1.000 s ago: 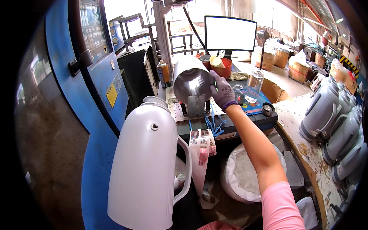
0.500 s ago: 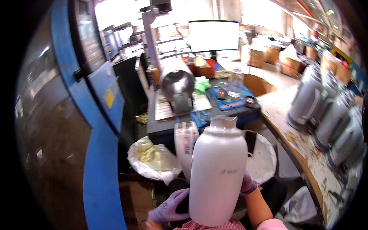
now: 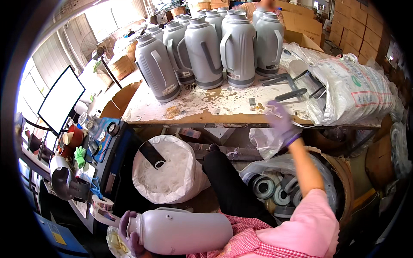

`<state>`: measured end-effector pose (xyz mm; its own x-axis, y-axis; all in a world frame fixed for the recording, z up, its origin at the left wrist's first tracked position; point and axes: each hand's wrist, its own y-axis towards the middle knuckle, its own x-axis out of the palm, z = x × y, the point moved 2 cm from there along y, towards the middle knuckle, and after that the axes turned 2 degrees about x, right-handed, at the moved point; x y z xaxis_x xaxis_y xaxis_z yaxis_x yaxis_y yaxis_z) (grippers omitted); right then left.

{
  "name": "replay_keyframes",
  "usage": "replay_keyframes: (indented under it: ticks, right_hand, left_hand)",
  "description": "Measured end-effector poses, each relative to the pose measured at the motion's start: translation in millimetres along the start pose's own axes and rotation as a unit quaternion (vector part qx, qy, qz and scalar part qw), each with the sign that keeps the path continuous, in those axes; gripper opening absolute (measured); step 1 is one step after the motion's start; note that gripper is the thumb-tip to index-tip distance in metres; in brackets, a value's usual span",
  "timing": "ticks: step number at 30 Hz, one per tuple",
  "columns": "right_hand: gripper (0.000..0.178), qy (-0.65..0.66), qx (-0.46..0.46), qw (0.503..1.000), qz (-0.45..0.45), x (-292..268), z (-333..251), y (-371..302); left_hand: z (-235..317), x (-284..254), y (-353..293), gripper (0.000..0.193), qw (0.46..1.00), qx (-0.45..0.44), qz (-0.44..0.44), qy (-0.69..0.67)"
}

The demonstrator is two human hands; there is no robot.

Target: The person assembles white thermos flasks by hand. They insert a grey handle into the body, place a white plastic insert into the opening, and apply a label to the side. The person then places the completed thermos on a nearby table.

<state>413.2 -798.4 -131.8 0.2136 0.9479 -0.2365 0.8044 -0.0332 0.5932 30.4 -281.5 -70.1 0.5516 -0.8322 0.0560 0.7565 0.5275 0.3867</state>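
Observation:
A pale grey thermos jug body [image 3: 187, 232] lies sideways across my lap. My left hand [image 3: 131, 234], in a purple glove, is closed round its neck. My right hand [image 3: 282, 124], gloved too and blurred by motion, is stretched over the table's front edge with its fingers apart. Just beyond its fingertips lie loose dark grey jug handles [image 3: 291, 94], some poking from a white woven plastic sack [image 3: 355, 86]. I see nothing held in the right hand.
Several grey thermos jugs [image 3: 202, 51] stand on the worn table [image 3: 198, 103]. Below are a white sack of clear rings [image 3: 165, 180] and a plastic-lined drum of grey ring parts [image 3: 282, 195]. A side bench [image 3: 114, 146] and monitor [image 3: 62, 101] stand left. Another person [image 3: 249, 8] is beyond the jugs.
The view has swung right toward the table. The jug body has tipped from upright to lying on my lap. My right hand has left it and reached out to the handles.

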Motion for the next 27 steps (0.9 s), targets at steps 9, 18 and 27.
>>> replay_keyframes:
  ticks: [9, 18, 27]
  right_hand:
    - [0.067, -0.038, 0.463, 0.882, 0.079, -63.5, 127.0, 88.4]
    - [0.034, 0.287, 0.464, 0.817, 0.187, -152.2, 264.4, 135.4]
    - [0.043, -0.266, 0.066, 0.949, 0.159, -162.9, 238.9, 205.3]
  left_hand:
    - [50.9, 7.1, -6.4, 0.081, 0.953, 0.19, -0.041, 0.231]
    - [73.3, -0.9, -27.0, 0.07, 0.953, 0.182, -0.002, 0.241]
    - [65.2, -2.2, -47.7, 0.063, 0.932, 0.212, 0.045, 0.29]
